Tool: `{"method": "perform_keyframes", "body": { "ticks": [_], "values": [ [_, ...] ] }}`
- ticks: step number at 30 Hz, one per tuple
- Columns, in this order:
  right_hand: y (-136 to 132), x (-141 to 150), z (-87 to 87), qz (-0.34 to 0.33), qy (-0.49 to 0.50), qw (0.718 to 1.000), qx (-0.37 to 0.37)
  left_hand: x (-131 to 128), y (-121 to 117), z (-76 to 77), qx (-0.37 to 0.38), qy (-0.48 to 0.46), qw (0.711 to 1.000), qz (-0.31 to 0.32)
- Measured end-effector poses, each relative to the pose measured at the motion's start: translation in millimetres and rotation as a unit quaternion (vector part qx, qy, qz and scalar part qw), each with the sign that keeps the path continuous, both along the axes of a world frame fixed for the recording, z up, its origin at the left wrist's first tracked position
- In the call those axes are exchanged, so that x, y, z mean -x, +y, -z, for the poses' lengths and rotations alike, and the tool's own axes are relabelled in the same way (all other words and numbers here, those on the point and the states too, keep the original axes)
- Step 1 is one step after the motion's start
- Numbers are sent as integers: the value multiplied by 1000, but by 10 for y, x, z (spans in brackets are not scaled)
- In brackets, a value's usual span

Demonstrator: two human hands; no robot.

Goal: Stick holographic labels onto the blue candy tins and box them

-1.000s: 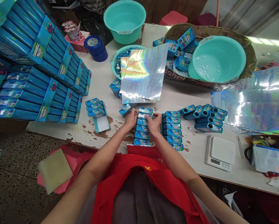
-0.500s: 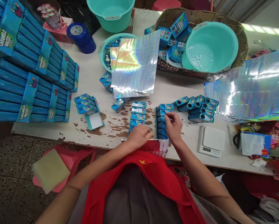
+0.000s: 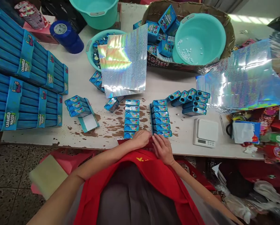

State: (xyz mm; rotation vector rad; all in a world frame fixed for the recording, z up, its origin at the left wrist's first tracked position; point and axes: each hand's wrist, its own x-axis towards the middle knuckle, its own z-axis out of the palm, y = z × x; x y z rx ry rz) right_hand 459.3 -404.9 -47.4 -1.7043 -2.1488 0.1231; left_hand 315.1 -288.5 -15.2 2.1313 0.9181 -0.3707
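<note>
At the table's near edge, my left hand (image 3: pixel 142 139) is closed with its fingers curled down at the near end of a row of blue candy boxes (image 3: pixel 132 121). What it grips is hidden. Close beside it, my right hand (image 3: pixel 162 147) has bent fingers pressed together at the near left corner of a second row of blue candy boxes (image 3: pixel 160 114); I cannot make out what is in them. This second row has a thin blue card wall (image 3: pixel 151 116) along its left side. Something red (image 3: pixel 122 141) lies partly under my hands against the apron.
Holographic sheets (image 3: pixel 126 59) cover part of a teal basin (image 3: pixel 89 47). A cardboard box (image 3: pixel 229 40) holds candy boxes and another basin. On the right are loose candy boxes (image 3: pixel 196 103), a white scale (image 3: pixel 207 131) and more sheets (image 3: pixel 238 81). Blue display packs (image 3: pixel 25 59) stack up left.
My right hand has come down from the upper part of the right row to beside my left hand, uncovering the boxes. The view has shifted; the red thing is now mostly covered.
</note>
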Motion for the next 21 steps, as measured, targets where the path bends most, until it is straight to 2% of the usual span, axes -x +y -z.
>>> {"method": "perform_keyframes", "body": {
  "ticks": [4,7,9,11,14,15,17,21],
  "values": [
    [-27,-90,-92,-32,9,999,-16,-14,-6,-2,3,5,1000,-7],
    [30,-162,-325,-76,48,996,26,-9,-11,-9,8,1,1000,-19],
    [102,-192,-546,-59,104,991,67,9,-8,-17,26,-12,999,-38],
    [202,-208,-773,2,175,979,108,42,9,-37,62,-90,990,-89],
    [391,-196,-996,75,266,947,164,111,52,-104,161,-282,932,-162],
    [460,-178,-1018,89,288,937,174,138,69,-133,192,-315,914,-168],
    [601,-109,-975,114,328,920,182,206,110,-186,217,-310,909,-174],
    [905,194,-647,176,416,872,190,476,272,-211,200,-233,918,-249]
  ]
}}
